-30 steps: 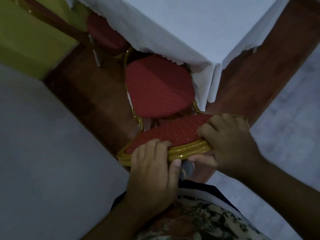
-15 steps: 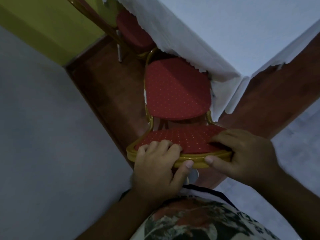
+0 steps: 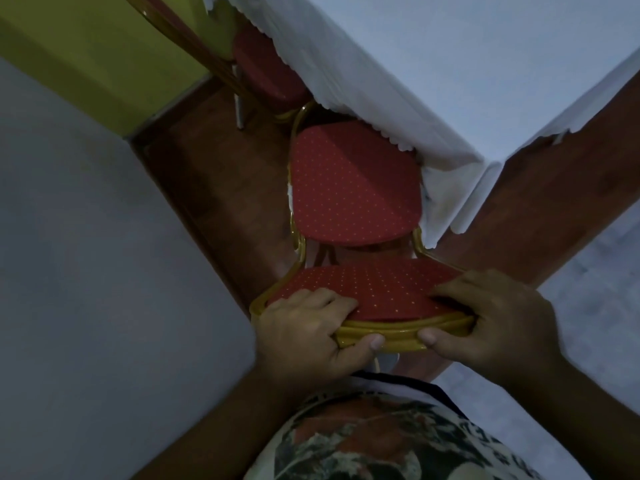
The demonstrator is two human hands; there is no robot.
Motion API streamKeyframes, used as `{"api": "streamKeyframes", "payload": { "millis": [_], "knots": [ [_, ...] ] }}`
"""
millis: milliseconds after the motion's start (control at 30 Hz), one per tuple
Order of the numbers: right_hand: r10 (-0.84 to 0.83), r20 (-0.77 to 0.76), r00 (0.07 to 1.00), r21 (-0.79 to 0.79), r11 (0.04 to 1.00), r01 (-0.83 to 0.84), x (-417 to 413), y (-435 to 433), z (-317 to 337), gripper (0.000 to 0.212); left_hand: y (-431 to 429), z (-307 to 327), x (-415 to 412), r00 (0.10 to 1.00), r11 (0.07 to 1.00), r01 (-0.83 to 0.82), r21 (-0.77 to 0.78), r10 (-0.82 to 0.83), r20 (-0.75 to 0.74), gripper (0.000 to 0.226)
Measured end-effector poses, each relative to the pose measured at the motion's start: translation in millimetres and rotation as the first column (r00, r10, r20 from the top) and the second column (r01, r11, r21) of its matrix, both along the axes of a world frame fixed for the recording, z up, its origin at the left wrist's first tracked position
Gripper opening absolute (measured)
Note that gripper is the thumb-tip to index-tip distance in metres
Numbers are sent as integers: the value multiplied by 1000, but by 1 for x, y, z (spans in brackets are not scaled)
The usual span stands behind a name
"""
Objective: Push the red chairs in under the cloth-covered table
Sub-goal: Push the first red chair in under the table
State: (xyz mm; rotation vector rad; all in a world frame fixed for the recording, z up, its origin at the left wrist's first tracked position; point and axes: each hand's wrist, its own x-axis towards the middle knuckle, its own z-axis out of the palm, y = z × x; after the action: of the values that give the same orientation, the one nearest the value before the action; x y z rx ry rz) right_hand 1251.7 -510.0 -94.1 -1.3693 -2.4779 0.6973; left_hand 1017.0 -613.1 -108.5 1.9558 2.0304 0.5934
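A red chair with a gold frame stands at the corner of the table under a white cloth. Its dotted seat's far edge lies beneath the cloth's scalloped hem. My left hand grips the top of the chair's backrest on the left side, thumb under the gold rim. On the right side of that rim my right hand holds the backrest the same way. A second red chair sits farther along the table's side, its seat partly hidden under the cloth.
A strip of brown wooden floor runs along the table, bordered by pale floor to the left and right. A yellow-green wall rises at the upper left. My patterned shirt fills the bottom.
The view has shifted, so chair and table sit farther right and lower. Both hands stay on the backrest; the seat looks slightly farther under the cloth.
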Motion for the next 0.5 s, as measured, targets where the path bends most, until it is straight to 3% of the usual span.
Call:
{"api": "streamKeyframes", "payload": {
  "millis": [333, 500],
  "knots": [
    [-130, -5, 992, 2, 992, 130, -45, -14, -9, 65, 11, 4, -59, 991, 991, 132, 24, -132, 18, 61],
    [-190, -4, 982, 5, 982, 190, -80, -16, -9, 66, 28, -2, -110, 947, 948, 319, 8, -319, -40, 60]
  ]
}}
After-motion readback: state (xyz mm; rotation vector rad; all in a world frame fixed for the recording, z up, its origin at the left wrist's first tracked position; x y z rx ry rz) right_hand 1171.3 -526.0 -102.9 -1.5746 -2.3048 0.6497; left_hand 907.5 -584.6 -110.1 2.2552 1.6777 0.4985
